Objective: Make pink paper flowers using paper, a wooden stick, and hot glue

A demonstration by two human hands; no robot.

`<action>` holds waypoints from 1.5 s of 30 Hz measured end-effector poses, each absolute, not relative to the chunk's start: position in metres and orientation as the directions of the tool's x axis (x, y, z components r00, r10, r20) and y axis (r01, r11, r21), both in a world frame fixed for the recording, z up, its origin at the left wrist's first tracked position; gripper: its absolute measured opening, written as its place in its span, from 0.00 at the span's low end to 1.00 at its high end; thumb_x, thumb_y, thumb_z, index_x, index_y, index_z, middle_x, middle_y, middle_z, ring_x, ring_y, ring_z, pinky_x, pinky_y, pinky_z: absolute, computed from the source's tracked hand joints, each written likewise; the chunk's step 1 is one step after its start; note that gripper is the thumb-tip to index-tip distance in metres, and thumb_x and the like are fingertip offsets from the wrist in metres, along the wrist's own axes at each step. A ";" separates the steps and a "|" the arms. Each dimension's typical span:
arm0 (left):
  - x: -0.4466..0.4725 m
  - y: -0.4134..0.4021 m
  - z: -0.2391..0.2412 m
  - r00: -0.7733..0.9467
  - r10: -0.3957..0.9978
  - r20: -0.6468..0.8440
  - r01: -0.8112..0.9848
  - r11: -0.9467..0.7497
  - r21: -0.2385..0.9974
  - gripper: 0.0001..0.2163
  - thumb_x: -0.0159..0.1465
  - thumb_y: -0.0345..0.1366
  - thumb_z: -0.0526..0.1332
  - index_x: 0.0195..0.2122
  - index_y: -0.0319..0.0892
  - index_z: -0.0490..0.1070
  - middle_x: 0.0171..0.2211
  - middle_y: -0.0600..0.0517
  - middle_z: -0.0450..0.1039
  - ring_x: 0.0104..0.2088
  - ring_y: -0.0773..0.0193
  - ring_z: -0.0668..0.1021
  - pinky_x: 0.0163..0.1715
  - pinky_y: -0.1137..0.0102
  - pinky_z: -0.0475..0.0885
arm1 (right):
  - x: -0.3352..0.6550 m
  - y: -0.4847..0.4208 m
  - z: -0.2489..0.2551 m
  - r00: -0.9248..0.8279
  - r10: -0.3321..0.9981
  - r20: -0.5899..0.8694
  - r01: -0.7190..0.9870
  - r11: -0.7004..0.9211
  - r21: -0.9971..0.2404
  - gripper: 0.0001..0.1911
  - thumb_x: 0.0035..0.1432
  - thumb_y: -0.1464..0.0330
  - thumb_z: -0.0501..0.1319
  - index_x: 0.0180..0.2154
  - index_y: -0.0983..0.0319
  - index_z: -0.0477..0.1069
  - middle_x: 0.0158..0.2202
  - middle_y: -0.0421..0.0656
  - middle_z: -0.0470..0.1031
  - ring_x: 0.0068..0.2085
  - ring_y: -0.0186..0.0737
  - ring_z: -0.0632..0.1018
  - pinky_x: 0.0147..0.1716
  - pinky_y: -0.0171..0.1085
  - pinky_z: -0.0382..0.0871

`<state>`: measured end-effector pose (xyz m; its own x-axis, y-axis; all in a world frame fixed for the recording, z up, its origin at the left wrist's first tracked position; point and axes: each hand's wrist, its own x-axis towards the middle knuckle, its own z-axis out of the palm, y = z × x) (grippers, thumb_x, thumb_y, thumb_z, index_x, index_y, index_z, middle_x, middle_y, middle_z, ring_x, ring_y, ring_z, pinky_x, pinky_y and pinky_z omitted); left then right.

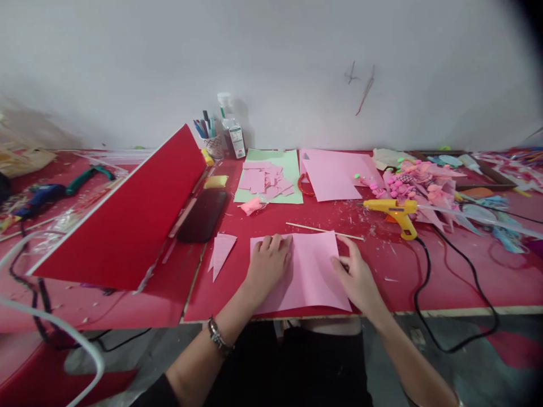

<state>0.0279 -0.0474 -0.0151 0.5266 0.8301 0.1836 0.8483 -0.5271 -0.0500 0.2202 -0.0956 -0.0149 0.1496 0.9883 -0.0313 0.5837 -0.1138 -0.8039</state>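
Note:
A sheet of pink paper (316, 271) with a crease down its middle lies before me at the table's front edge. My left hand (269, 260) presses on its left half, palm down, fingers laid on the paper. At the sheet's right edge, my right hand (354, 271) has its thumb over the paper and its fingers around the margin. A thin wooden stick (292, 225) lies just behind the sheet. Left of it are pink paper triangles (222, 254) and a dark phone (203, 216).
A yellow glue gun (396, 212) with a black cord lies to the right, beside pink paper flowers (409, 183). Pink scraps (258, 180) cover a green sheet (292, 164). A red board (139, 209) leans at left, near pliers (87, 178). A pen cup (212, 147) stands behind.

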 end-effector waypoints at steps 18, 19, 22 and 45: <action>0.038 -0.044 -0.015 0.486 0.867 0.113 0.874 -0.481 -0.071 0.21 0.61 0.33 0.47 0.56 0.42 0.52 0.41 0.46 0.64 0.40 0.56 0.65 0.35 0.64 0.62 | 0.216 -0.107 -0.022 0.104 0.988 0.109 0.783 -0.014 -0.622 0.23 0.55 0.72 0.47 0.54 0.62 0.52 0.28 0.42 0.76 0.32 0.42 0.76 0.39 0.42 0.65; 0.038 -0.045 -0.015 0.488 0.865 0.114 0.873 -0.483 -0.069 0.21 0.61 0.33 0.47 0.56 0.42 0.52 0.42 0.46 0.64 0.40 0.56 0.65 0.36 0.63 0.62 | 0.218 -0.108 -0.023 0.110 0.988 0.108 0.780 -0.018 -0.626 0.22 0.55 0.71 0.47 0.53 0.62 0.53 0.28 0.43 0.76 0.33 0.42 0.76 0.39 0.42 0.65; 0.037 -0.047 -0.016 0.494 0.862 0.110 0.869 -0.492 -0.047 0.20 0.62 0.33 0.46 0.56 0.41 0.52 0.43 0.45 0.63 0.41 0.55 0.66 0.38 0.61 0.62 | 0.223 -0.111 -0.028 0.150 0.983 0.103 0.753 -0.046 -0.656 0.21 0.56 0.69 0.47 0.53 0.62 0.53 0.30 0.44 0.76 0.36 0.44 0.76 0.39 0.43 0.65; 0.029 -0.062 -0.025 0.458 0.883 0.100 0.879 -0.467 0.098 0.23 0.61 0.43 0.44 0.58 0.46 0.47 0.60 0.47 0.47 0.59 0.56 0.51 0.53 0.49 0.46 | 0.246 -0.139 -0.023 0.113 0.993 -0.037 0.791 -0.112 -0.601 0.19 0.55 0.65 0.49 0.50 0.60 0.58 0.23 0.39 0.70 0.34 0.42 0.72 0.40 0.44 0.62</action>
<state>0.0291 -0.0625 -0.0249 0.4585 0.8830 0.1001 0.8786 -0.4673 0.0983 0.2462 -0.1391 -0.0235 0.1132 0.9929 -0.0366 0.7911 -0.1124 -0.6013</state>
